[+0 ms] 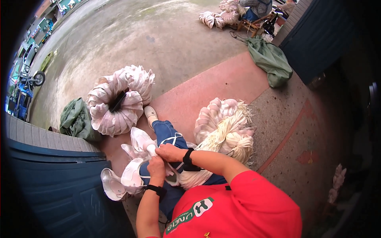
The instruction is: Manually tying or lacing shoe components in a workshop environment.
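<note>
Shoe upper, long axis forward-left

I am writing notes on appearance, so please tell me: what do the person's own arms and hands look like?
The left hand and right hand wear no gloves. There is a black left wristband and a black right wristband. The red right sleeve is short, leaving the forearm uncovered.

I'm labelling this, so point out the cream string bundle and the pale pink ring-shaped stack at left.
Cream string bundle (216, 139): head view, middle strands.
Pale pink ring-shaped stack (134, 99): head view, inner right folds.
</note>
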Demonstrator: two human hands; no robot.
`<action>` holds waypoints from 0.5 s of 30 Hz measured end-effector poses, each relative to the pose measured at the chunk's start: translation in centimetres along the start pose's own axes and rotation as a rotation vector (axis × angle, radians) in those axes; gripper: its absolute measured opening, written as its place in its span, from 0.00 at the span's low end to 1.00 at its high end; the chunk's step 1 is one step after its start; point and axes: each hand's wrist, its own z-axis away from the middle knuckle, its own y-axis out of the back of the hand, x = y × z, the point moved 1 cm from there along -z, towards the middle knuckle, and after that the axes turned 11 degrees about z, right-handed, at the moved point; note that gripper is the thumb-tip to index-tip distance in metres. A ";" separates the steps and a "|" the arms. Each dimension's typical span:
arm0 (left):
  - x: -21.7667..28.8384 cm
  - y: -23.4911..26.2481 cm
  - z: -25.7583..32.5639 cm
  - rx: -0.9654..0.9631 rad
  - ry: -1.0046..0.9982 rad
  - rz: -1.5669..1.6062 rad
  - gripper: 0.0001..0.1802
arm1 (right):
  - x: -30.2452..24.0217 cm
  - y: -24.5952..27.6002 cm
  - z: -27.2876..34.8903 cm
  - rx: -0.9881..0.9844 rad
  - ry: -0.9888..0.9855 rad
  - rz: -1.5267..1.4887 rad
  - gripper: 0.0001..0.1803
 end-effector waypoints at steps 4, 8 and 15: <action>-0.1 -1.1 -0.6 -0.007 -0.049 -0.080 0.02 | 0.2 0.4 0.2 -0.025 -0.017 -0.037 0.08; -0.1 0.3 -0.5 -0.012 -0.113 -0.010 0.02 | 0.1 0.2 0.3 -0.025 -0.032 -0.103 0.09; -0.6 9.7 6.1 0.077 -0.040 0.396 0.06 | -0.3 0.9 0.3 -0.089 -0.051 -0.039 0.08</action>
